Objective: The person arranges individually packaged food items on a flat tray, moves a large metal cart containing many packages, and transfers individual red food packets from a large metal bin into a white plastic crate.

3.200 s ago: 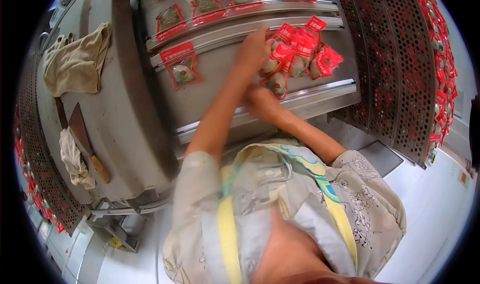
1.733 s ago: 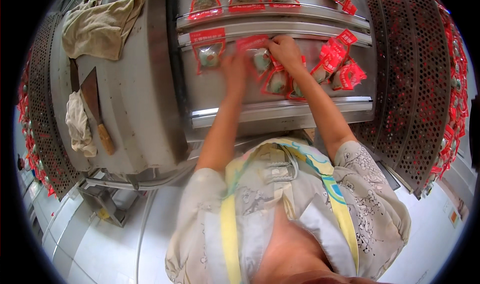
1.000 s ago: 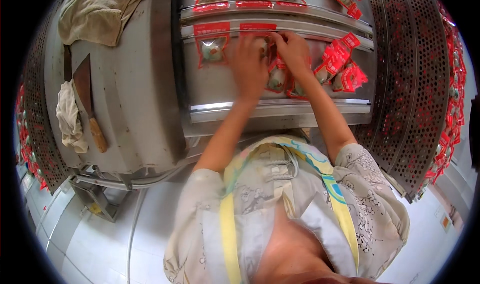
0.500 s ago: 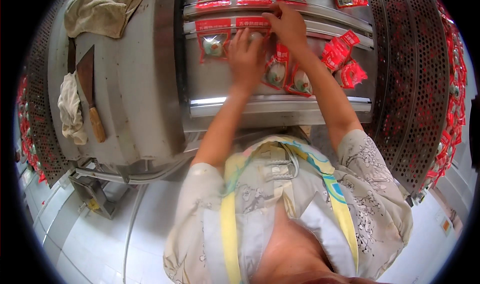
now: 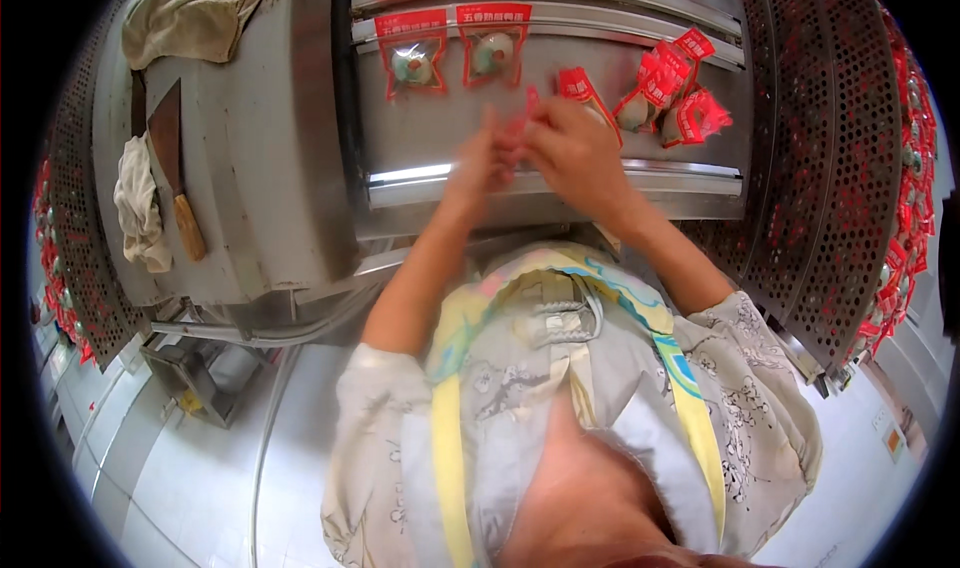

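- Both hands met over the middle of the steel machine bed (image 5: 440, 138), the left hand (image 5: 478, 160) and right hand (image 5: 572, 153) pressed close together, fingertips touching.
- Between them sat a red packet (image 5: 524, 116); only a sliver of it showed above the fingers, pinched from both sides, probably so it could be squared up before going down flat. Which hand bore the real grip, I could not tell.
- Just above, two red-topped clear packets lay side by side across the raised bar: the left laid packet (image 5: 412, 60) and the second laid packet (image 5: 492, 48), each with a pale round filling, tops lined up on the same edge, seemingly to keep a neat row.
- To the right, a loose heap of red packets (image 5: 672, 96) waited within easy reach of the right hand, tumbled at odd angles.
- Off to the left on the machine top: a cleaver with a wooden handle (image 5: 172, 173), a white rag (image 5: 138, 206) beside it, and a beige cloth (image 5: 190, 13) bunched at the far corner, all well apart from the hands.
- Perforated steel trays (image 5: 830, 168) flanked the right side, with more red packets showing past the rim.
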A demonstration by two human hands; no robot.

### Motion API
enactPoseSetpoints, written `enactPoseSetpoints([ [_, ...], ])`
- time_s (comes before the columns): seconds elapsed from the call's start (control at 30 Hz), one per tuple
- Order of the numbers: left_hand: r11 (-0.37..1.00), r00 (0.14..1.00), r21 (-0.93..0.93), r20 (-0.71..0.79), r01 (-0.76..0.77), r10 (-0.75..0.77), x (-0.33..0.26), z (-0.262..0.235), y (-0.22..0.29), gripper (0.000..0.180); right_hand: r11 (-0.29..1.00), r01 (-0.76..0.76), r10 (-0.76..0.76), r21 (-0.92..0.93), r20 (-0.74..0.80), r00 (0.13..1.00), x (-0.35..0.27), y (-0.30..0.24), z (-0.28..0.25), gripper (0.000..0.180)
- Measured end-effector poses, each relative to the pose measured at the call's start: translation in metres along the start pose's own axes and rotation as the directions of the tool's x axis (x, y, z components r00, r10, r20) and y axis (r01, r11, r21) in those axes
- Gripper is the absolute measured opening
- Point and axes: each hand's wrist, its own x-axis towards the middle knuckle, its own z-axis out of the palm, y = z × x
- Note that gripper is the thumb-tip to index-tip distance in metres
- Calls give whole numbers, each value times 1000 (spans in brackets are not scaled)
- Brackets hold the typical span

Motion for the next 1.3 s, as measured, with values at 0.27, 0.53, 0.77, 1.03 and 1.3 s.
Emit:
enactPoseSetpoints([
  [0.27, 949, 993, 313, 103, 31, -66, -14, -24, 0, 21, 592, -562, 485, 578, 301, 821, -45, -4, -14, 27],
  [0.53, 949, 957, 245, 164, 196, -240, -26, -35, -14, 20, -8, -941, 446, 339, 843, 300, -40, 11, 15, 33],
  [0.77, 963, 944, 225, 256, 149, -206, -24, -44, -24, 16, -22, -943, 274, 333, 909, 315, -31, 26, 12, 27],
  [1.03, 320, 805, 941, -107, -107, 583, -34, -87, 2, 16, 739, -643, 333, 198, 723, 605, 15, 13, 77, 34],
  [1.3, 29, 618, 998, -53, 48, 785, -34, -95, 11, 19, 825, -548, 381, 137, 581, 719, 21, -1, 104, 30],
])
